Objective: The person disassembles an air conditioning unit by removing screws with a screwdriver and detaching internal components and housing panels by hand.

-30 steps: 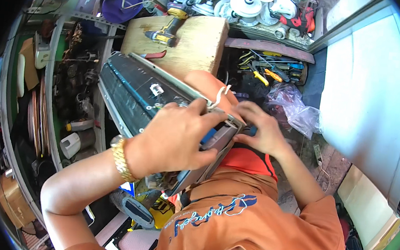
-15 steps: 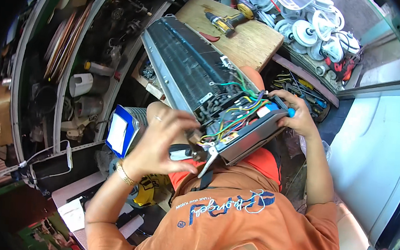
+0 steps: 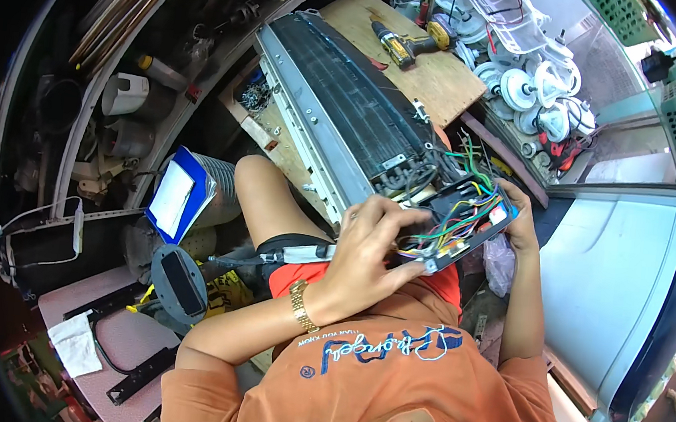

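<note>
Left hand [image 3: 367, 250] spreads its fingers over the black electrical box of coloured wires [image 3: 458, 221], grip loose, pressing on top. Right hand [image 3: 524, 219] cups the box's far end, grip closed on its edge. The box sits at the near end of the long grey air-conditioner unit [image 3: 347, 107], over the person's lap.

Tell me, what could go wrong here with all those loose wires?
The left hand presses among the coloured wires of the control box, so one could snag or pull loose. The right hand grips only the box's far end, so it might tip. The air conditioner unit rests partly on the knee and may slide.
</note>
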`<state>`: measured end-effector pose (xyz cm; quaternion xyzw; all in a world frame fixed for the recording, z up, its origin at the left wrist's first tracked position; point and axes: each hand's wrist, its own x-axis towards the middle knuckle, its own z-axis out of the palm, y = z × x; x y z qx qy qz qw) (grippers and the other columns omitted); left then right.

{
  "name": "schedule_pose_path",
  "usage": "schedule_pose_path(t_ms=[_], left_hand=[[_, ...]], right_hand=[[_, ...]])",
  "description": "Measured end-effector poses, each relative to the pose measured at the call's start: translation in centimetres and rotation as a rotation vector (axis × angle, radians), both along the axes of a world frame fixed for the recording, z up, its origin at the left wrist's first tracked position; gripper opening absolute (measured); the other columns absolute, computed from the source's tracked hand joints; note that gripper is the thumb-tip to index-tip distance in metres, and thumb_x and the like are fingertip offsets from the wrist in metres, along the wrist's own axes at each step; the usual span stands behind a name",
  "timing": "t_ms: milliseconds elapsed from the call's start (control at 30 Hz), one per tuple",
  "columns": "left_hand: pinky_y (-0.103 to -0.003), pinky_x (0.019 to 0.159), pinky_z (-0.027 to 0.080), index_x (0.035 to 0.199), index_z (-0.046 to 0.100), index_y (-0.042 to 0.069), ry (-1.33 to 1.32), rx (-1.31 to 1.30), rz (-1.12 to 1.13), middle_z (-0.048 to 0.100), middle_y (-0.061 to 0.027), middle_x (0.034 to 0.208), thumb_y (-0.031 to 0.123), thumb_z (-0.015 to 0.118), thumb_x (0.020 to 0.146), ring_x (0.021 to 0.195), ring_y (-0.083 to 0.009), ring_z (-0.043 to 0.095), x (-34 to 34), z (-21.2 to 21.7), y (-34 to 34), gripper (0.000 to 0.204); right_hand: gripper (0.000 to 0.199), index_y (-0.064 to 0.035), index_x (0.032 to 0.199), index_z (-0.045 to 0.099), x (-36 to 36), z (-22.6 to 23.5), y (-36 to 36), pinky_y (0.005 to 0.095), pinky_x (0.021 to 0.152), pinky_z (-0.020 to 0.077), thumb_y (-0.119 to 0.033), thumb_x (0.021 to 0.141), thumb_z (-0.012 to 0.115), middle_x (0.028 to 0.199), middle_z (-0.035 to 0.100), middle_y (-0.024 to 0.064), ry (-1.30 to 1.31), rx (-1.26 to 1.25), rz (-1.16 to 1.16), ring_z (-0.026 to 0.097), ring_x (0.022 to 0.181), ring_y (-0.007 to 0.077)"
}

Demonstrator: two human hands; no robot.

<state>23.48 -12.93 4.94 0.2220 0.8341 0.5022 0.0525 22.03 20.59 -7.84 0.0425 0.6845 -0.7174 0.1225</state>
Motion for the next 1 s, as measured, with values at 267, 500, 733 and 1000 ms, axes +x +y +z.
schedule_pose_path(t_ms=[267,500,733,1000], left_hand=[[-0.039,0.081,0.050,0.136,0.054,0.007,-0.202,0.158,0.012,0.061,-0.0144,0.102,0.023,0.091,0.061,0.095,-0.0326,0.062,-3.9,-0.2,-1.6,0.085],[-0.029,0.066,0.047,0.135,0.054,0.006,-0.231,0.075,0.088,0.059,-0.0080,0.094,0.021,0.092,0.064,0.074,-0.0135,0.057,-3.8,-0.1,-0.4,0.082],[-0.042,0.078,0.042,0.128,0.059,0.008,-0.109,-0.112,0.042,0.072,-0.0138,0.081,0.048,0.082,0.076,0.078,-0.0347,0.069,-4.1,0.3,0.8,0.070],[-0.042,0.071,0.051,0.120,0.064,0.008,-0.231,-0.025,0.037,0.072,-0.0157,0.080,0.045,0.092,0.061,0.077,-0.0333,0.071,-4.4,0.4,0.9,0.075]], right_hand=[[0.097,0.0041,0.132,0.062,-1.6,3.2,-1.1,0.0348,0.105,0.0437,-0.049,0.057,0.094,0.125,0.065,0.0105,0.059,0.149,0.103,0.060,0.117,0.0190],[0.099,0.0075,0.134,0.059,-1.5,1.6,-0.8,0.0304,0.094,0.0502,-0.054,0.064,0.091,0.118,0.069,0.0102,0.072,0.047,0.002,0.066,0.106,0.0170],[0.105,0.0044,0.138,0.058,-0.6,0.0,0.1,0.0320,0.099,0.0477,-0.066,0.065,0.086,0.123,0.069,0.0095,0.011,0.043,0.014,0.064,0.113,0.0178],[0.099,0.0032,0.141,0.055,1.1,-0.9,0.6,0.0362,0.109,0.0396,-0.066,0.075,0.080,0.130,0.065,0.0127,0.079,0.096,-0.014,0.058,0.123,0.0210]])
